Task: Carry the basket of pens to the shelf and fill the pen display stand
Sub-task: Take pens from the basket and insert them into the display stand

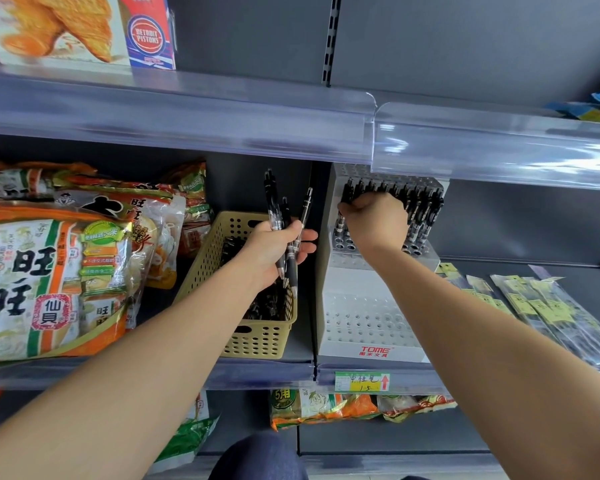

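A tan perforated basket [205, 258] stands on the middle shelf and holds a heap of black pens. Above it my left hand [274, 244] grips a bunch of several black pens [274, 199], tips pointing down. To the right stands the white stepped pen display stand [361, 327], marked TOME. Its top tier carries a row of black pens [420, 199]; the lower tiers show empty holes. My right hand [374, 220] is at the left end of that top row, fingers curled round a black pen [346, 192] standing in the stand.
Large snack bags [49, 271] crowd the shelf left of the basket. Flat packets in clear sleeves [534, 303] lie right of the stand. The upper shelf edge [291, 126] overhangs the stand's top, with boxes [149, 29] on it. More bags sit on the shelf below.
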The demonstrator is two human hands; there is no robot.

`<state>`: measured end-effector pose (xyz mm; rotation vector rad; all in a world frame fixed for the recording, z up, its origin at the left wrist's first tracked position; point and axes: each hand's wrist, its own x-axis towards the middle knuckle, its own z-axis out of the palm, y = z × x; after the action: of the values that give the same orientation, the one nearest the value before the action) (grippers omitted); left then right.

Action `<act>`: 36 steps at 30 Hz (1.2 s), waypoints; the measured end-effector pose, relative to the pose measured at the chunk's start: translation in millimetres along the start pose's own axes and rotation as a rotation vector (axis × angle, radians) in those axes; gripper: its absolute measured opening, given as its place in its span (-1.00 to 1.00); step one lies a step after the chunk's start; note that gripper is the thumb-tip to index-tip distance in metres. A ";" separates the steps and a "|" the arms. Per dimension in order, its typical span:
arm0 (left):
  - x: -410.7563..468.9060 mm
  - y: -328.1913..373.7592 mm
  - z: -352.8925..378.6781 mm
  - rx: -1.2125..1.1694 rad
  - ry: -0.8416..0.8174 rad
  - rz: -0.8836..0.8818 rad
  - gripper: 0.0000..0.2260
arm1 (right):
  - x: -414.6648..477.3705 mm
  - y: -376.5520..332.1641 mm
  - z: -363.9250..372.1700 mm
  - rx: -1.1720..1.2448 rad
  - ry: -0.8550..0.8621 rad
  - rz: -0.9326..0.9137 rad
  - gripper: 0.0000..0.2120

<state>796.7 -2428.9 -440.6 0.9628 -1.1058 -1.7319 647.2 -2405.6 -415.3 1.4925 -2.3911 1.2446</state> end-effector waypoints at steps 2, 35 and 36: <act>0.1 0.5 -1.5 -0.008 0.002 0.001 -0.85 | 1.6 -0.3 0.5 -0.010 -0.005 -0.002 -0.76; 3.1 -1.5 -1.5 0.019 -0.016 0.015 -0.94 | 2.6 5.9 7.8 -0.231 -0.063 -0.093 -0.74; 3.3 -2.0 -1.3 0.025 -0.018 0.015 -0.94 | 3.4 6.6 8.1 -0.214 -0.070 -0.082 -0.73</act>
<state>796.2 -2431.8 -443.4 0.9531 -1.1457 -1.7218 643.0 -2412.0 -423.2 1.5735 -2.3895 0.9023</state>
